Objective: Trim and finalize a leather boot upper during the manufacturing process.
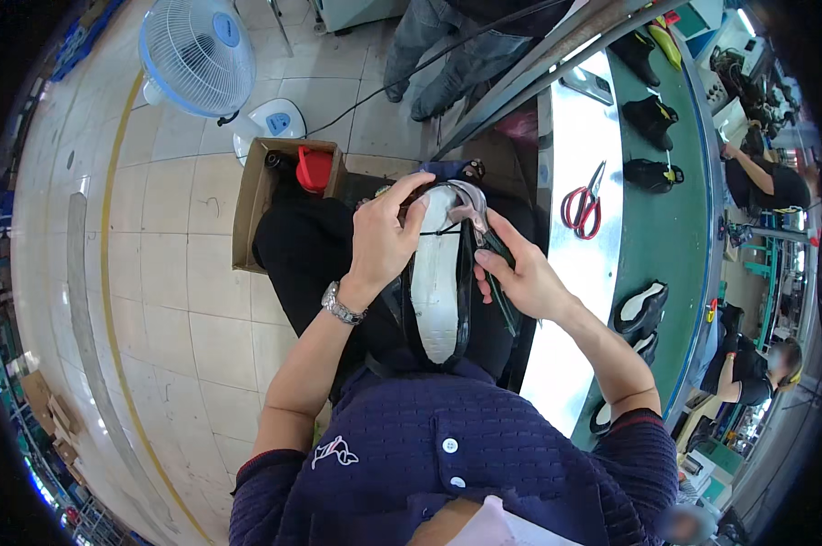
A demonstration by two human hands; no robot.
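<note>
Across my lap lies a dark shoe [436, 309] with its pale underside turned up, long and narrow, the far end away from me. My left hand [384, 235] grips the left side of that far end, thumb over the rim and fingers partly hidden behind it. My right hand [523, 278] is closed around the dark green handles of metal pincers [471, 206]. Their curved jaws rest at the far right edge of the shoe. A thin black strip crosses the underside just below the jaws. Whether the jaws pinch material cannot be made out.
To my right, a metal bench top [570, 300] carries red-handled scissors [584, 205] and a phone [588, 84]. Beyond it, a green conveyor [643, 246] bears several dark shoes. A cardboard box [244, 223] and fan [197, 59] stand to the left; another person's legs [434, 55] are ahead.
</note>
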